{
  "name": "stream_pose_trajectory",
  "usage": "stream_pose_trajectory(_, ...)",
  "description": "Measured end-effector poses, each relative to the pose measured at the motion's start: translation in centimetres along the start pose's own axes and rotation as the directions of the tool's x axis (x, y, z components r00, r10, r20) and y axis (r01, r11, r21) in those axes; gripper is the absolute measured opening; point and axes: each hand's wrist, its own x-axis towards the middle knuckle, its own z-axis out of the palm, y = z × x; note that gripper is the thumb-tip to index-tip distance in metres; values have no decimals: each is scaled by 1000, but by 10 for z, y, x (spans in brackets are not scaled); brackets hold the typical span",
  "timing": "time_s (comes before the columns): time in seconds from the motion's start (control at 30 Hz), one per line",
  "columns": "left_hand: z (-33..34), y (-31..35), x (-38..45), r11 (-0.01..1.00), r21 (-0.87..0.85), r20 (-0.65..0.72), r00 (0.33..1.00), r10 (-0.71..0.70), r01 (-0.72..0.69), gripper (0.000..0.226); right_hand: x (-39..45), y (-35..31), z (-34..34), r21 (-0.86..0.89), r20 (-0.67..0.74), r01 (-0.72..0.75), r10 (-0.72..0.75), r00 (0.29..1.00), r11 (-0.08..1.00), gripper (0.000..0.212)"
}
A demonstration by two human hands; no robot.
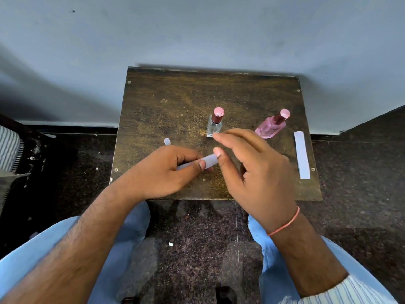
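Note:
My left hand (166, 170) grips a pale translucent tube (209, 160) above the front of a small wooden table (175, 102). My right hand (252, 170) hovers beside the tube's right end with fingers relaxed and spread; its thumb tip touches or nearly touches the tube. A clear glass bottle with a pink cap (215, 125) stands upright just beyond my right fingertips. A pink bottle with a pink cap (272, 126) stands to its right, partly hidden by my right hand.
A small pale cap (167, 141) sits on the table left of my left hand. A white paper strip (302, 155) lies along the table's right edge. The table stands against a grey wall; dark speckled floor surrounds it. My knees are below.

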Motion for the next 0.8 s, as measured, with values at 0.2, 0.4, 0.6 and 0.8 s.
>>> stream_pose_trajectory(0.2, -9, -6, -4, 992, 118, 40, 999, 30, -35, 37, -5, 1, 11, 28, 243, -52, 44, 969, 998, 30)
stream_pose_trajectory(0.4, -20, -9, -6, 986, 167, -6, 1000, 14, -13, 12, -6, 3, 18, 44, 278, -119, 102, 955, 992, 21)
stream_pose_trajectory(0.6, -33, -13, -8, 991, 130, -90, 996, -1, 13, 2, -5, 2, 19, 66, 364, -261, 220, 905, 963, 14)
stream_pose_trajectory(0.8, -33, -18, -4, 993, 91, -267, 962, -52, 79, 2, -3, 1, 23, 94, 485, -519, 416, 769, 849, 4)
